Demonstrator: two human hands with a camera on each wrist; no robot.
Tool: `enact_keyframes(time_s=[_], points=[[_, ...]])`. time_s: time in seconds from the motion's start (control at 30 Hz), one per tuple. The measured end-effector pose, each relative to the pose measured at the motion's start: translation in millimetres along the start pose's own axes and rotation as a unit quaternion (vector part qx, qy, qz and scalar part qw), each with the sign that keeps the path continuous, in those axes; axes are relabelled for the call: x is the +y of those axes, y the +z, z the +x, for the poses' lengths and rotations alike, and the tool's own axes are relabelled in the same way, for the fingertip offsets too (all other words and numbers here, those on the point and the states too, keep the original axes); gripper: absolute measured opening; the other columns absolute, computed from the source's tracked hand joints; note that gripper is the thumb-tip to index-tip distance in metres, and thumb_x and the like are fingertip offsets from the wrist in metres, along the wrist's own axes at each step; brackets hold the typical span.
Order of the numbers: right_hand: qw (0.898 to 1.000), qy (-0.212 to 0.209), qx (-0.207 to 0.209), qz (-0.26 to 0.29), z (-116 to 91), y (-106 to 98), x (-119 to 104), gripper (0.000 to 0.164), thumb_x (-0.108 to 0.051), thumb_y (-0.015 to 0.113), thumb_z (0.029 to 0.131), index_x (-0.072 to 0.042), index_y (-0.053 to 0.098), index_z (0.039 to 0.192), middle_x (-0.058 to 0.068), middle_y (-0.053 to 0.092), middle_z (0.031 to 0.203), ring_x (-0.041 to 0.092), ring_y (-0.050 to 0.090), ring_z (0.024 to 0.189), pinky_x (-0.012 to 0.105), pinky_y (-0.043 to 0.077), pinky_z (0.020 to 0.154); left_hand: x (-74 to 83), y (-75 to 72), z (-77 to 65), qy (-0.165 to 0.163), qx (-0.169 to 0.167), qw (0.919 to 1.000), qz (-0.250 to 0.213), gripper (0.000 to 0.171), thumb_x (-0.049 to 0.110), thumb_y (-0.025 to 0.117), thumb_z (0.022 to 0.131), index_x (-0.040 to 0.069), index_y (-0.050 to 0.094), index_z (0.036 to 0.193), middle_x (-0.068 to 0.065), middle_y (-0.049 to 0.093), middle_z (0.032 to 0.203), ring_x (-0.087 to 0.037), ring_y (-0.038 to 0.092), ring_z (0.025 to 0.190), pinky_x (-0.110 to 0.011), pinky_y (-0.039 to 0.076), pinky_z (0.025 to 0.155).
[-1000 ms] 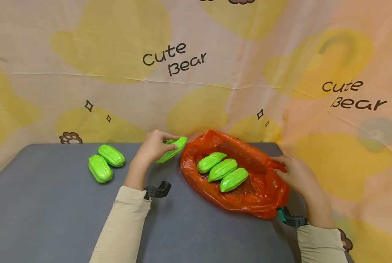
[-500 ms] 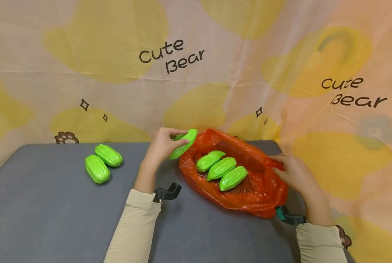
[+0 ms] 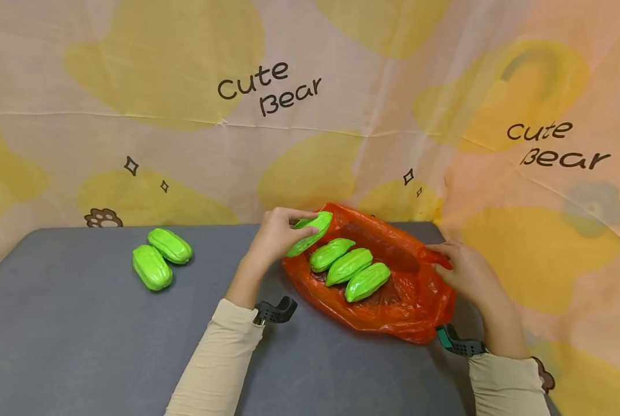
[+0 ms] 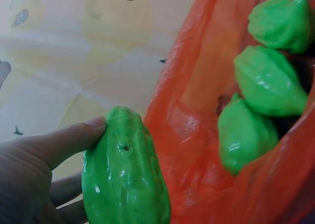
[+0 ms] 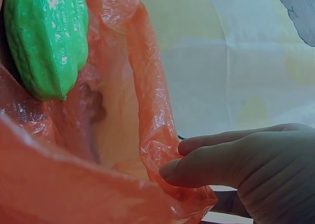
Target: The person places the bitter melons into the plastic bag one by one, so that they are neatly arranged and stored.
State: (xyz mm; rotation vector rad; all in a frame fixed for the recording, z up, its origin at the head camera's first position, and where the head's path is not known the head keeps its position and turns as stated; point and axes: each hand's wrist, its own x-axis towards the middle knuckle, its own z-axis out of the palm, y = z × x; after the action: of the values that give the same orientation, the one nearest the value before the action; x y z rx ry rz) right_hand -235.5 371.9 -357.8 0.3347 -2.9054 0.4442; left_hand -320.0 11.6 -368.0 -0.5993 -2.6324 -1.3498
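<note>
My left hand (image 3: 273,236) pinches a shiny, ridged green gourd (image 3: 317,225) between thumb and fingers, above the left rim of an open red plastic bag (image 3: 351,322). In the left wrist view this gourd (image 4: 125,175) tilts upward, apart from those in the bag. Three similar gourds (image 3: 349,266) lie side by side inside the bag. At the bag's right edge, my right hand (image 3: 468,276) pinches the bunched plastic (image 5: 162,157) with thumb and fingers. Part of the right hand's grip is hidden behind the plastic.
Two more green gourds (image 3: 152,267) lie together at the left on the grey table (image 3: 81,335). A printed cloth backdrop (image 3: 185,144) rises behind the table and along its right side. Each wrist wears a dark camera mount (image 3: 277,310).
My left hand has carried its gourd rightward, from beside the bag to over its left rim. The right hand stays at the bag's edge.
</note>
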Motion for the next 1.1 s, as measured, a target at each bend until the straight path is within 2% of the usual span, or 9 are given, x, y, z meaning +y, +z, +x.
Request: enact_keyframes(time_s=[0.1, 0.23, 0.33, 0.5, 0.67, 0.77, 0.83, 0.93, 1.1], points=[[1.000, 0.001, 0.000, 0.000, -0.5, -1.3, 0.5, 0.037, -0.003, 0.070, 0.087, 0.005, 0.068, 0.124, 0.028, 0.070, 0.114, 0.030, 0.061, 0.083, 0.041, 0.050, 0.069, 2.4, 7.9, 0.0, -0.003, -0.006, 1.0000, -0.002, 0.036, 0.030, 0.079, 0.088, 0.023, 0.075, 0.123, -0.004, 0.072, 0.128, -0.023, 0.070, 0.111, -0.036, 0.052, 0.080], [1.000, 0.001, 0.000, -0.004, -0.1, -2.4, -0.4, 0.038, -0.003, 0.070, 0.087, 0.005, 0.068, 0.124, 0.027, 0.071, 0.111, 0.027, 0.058, 0.077, 0.037, 0.046, 0.066, 1.8, 20.8, 1.0, 0.002, 0.004, 1.0000, -0.006, 0.035, 0.029, 0.079, 0.088, 0.022, 0.076, 0.122, -0.006, 0.073, 0.127, -0.020, 0.066, 0.094, -0.032, 0.046, 0.072], [1.000, 0.000, 0.001, -0.006, -0.2, -1.9, -0.8, 0.038, -0.003, 0.070, 0.087, 0.005, 0.068, 0.124, 0.027, 0.071, 0.111, 0.029, 0.060, 0.080, 0.041, 0.050, 0.068, 1.9, 31.2, 2.0, 0.008, 0.014, 0.9999, 0.000, 0.034, 0.028, 0.080, 0.088, 0.022, 0.076, 0.122, -0.005, 0.073, 0.125, -0.018, 0.066, 0.094, -0.030, 0.047, 0.073], [1.000, 0.005, 0.002, -0.005, -0.4, -1.1, -1.0, 0.038, -0.003, 0.070, 0.088, 0.005, 0.068, 0.125, 0.028, 0.070, 0.115, 0.036, 0.065, 0.088, 0.052, 0.054, 0.075, 4.2, 43.3, 2.4, -0.001, 0.015, 0.9999, 0.004, 0.034, 0.028, 0.080, 0.088, 0.023, 0.076, 0.121, -0.004, 0.073, 0.126, -0.016, 0.068, 0.099, -0.029, 0.047, 0.074], [1.000, 0.007, 0.001, -0.006, -1.0, -2.3, -1.3, 0.038, -0.003, 0.070, 0.088, 0.005, 0.067, 0.125, 0.029, 0.069, 0.118, 0.042, 0.066, 0.097, 0.058, 0.054, 0.081, 5.1, 52.0, 3.2, 0.000, 0.013, 0.9999, 0.005, 0.035, 0.029, 0.079, 0.089, 0.023, 0.075, 0.123, -0.002, 0.073, 0.126, -0.017, 0.058, 0.077, -0.029, 0.040, 0.067], [1.000, 0.005, 0.003, -0.008, -1.1, -3.0, -1.6, 0.038, -0.002, 0.069, 0.088, 0.006, 0.067, 0.125, 0.029, 0.069, 0.117, 0.044, 0.066, 0.099, 0.060, 0.054, 0.083, 5.3, 55.7, 4.2, 0.005, 0.012, 0.9999, 0.007, 0.035, 0.030, 0.078, 0.090, 0.023, 0.075, 0.124, -0.001, 0.073, 0.128, -0.018, 0.063, 0.082, -0.030, 0.045, 0.070], [1.000, 0.003, 0.004, -0.010, -1.0, -3.2, -1.7, 0.038, -0.002, 0.069, 0.088, 0.005, 0.068, 0.125, 0.029, 0.069, 0.116, 0.045, 0.066, 0.099, 0.060, 0.053, 0.083, 5.4, 57.8, 5.2, 0.010, 0.013, 0.9998, 0.010, 0.035, 0.030, 0.077, 0.090, 0.023, 0.074, 0.124, 0.000, 0.073, 0.128, -0.018, 0.069, 0.096, -0.031, 0.050, 0.077], [1.000, 0.001, 0.004, -0.013, -0.6, -2.6, -1.6, 0.038, -0.002, 0.069, 0.088, 0.005, 0.068, 0.125, 0.029, 0.069, 0.116, 0.044, 0.066, 0.098, 0.059, 0.053, 0.082, 5.8, 60.2, 6.3, 0.015, 0.021, 0.9995, 0.019, 0.035, 0.032, 0.077, 0.090, 0.024, 0.075, 0.124, 0.001, 0.073, 0.127, -0.020, 0.069, 0.112, -0.035, 0.056, 0.087], [1.000, -0.001, 0.005, -0.014, -0.5, -0.9, -1.1, 0.037, -0.002, 0.069, 0.088, 0.004, 0.068, 0.125, 0.028, 0.070, 0.115, 0.042, 0.066, 0.096, 0.057, 0.053, 0.080, 8.6, 64.0, 7.4, 0.014, 0.023, 0.9993, 0.024, 0.034, 0.034, 0.077, 0.090, 0.024, 0.075, 0.123, 0.002, 0.074, 0.125, -0.023, 0.068, 0.117, -0.040, 0.056, 0.094]])
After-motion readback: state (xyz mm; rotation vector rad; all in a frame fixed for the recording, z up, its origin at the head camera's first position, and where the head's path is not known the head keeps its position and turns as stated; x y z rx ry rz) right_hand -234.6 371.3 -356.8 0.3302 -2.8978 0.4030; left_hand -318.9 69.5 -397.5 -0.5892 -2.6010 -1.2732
